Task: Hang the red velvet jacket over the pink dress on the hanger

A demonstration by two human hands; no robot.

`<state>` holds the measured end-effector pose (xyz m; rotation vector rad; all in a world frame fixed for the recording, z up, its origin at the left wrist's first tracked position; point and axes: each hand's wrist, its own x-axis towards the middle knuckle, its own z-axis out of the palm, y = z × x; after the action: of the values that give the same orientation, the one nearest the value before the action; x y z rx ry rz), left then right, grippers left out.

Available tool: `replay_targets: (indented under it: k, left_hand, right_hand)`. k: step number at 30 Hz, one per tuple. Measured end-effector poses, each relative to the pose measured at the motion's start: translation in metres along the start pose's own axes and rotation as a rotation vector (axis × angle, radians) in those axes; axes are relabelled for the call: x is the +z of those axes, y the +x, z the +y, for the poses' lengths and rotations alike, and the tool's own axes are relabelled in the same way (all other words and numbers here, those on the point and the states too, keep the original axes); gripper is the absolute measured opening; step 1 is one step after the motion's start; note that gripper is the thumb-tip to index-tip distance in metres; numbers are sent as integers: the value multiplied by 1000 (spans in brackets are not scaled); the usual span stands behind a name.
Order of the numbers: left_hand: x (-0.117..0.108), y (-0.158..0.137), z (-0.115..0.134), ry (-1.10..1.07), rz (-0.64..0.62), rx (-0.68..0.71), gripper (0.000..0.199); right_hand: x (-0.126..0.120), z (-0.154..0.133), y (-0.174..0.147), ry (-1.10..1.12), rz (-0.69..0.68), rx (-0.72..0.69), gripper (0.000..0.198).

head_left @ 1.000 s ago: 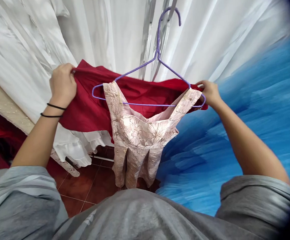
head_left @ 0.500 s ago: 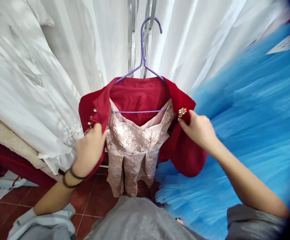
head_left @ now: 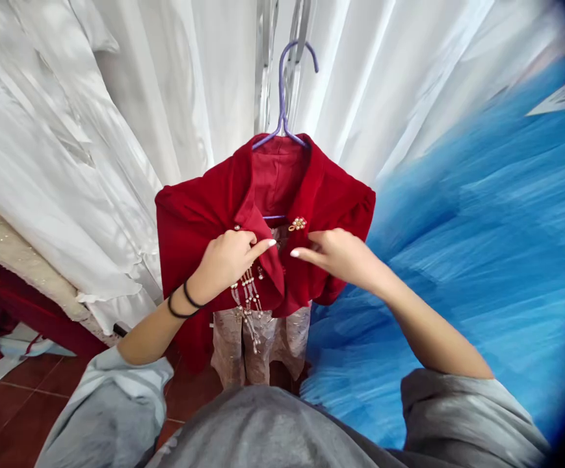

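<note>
A red velvet jacket (head_left: 204, 208) hangs on a purple wire hanger (head_left: 283, 91), over a pale pink brocade dress (head_left: 250, 338) whose lower part shows below it. The jacket's front edges lie close together, with a narrow gap between. My left hand (head_left: 228, 263) is closed on the left front edge, thumb pointing inward. Beaded tassels (head_left: 249, 302) dangle beneath that hand. On the opposite edge, my right hand (head_left: 343, 257) grips the velvet just below a gold-and-pearl flower clasp (head_left: 298, 224). Folds of cloth partly hide the fingertips of both hands.
White drapes or gowns (head_left: 165, 78) fill the back and left. A metal rack (head_left: 264, 71) holds the hanger's hook. Blue tulle (head_left: 458, 247) spreads along the right side, and dark red floor tiles (head_left: 33, 409) show below left.
Both hands have moved inward, drawing the jacket's front edges together. The dress's bodice, exposed before, is now mostly covered. The beaded tassels have come into view.
</note>
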<state>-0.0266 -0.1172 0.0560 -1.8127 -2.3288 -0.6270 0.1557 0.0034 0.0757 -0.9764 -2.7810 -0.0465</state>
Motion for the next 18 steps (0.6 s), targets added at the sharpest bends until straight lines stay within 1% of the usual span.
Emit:
replay_targets:
  k: [1, 3, 4, 5, 6, 8, 9, 11, 13, 14, 16, 17, 18]
  left_hand:
    - [-8, -1, -10, -25, 104, 5, 52]
    - [-26, 2, -30, -31, 408, 2, 47]
    - [-33, 6, -40, -16, 537, 11, 41]
    - [-39, 12, -49, 5, 612, 34, 37]
    - [-42, 18, -58, 25, 631, 62, 37]
    - [-42, 33, -74, 64, 566, 106, 43]
    - [-42, 41, -81, 84, 526, 116, 46]
    - [-43, 56, -92, 111, 458, 106, 55]
    - [-51, 72, -100, 114, 354, 45, 64]
    - [-57, 80, -104, 85, 258, 14, 67]
    - [-71, 94, -114, -42, -18, 6, 73]
    - [-77, 100, -120, -109, -156, 40, 77]
    - [-82, 104, -125, -145, -216, 100, 80]
  right_hand:
    - [-6, 14, 1, 35, 115, 25, 48]
    - [-16, 42, 8, 91, 457, 61, 47]
    - [-19, 55, 14, 109, 605, 44, 48]
    - [-21, 66, 22, 128, 692, -3, 51]
    - [-21, 75, 30, 154, 711, -69, 54]
    - [-17, 87, 44, 230, 636, -181, 57]
    - [-14, 91, 50, 271, 590, -200, 57]
    - [-13, 95, 59, 345, 509, -175, 60]
    - [-18, 99, 65, 431, 386, -114, 69]
    - [-23, 101, 67, 491, 281, -81, 72]
    - [-33, 108, 71, 648, 53, -27, 74]
    - [-38, 111, 72, 729, -35, -8, 73]
    - [-42, 114, 73, 791, -88, 3, 71]
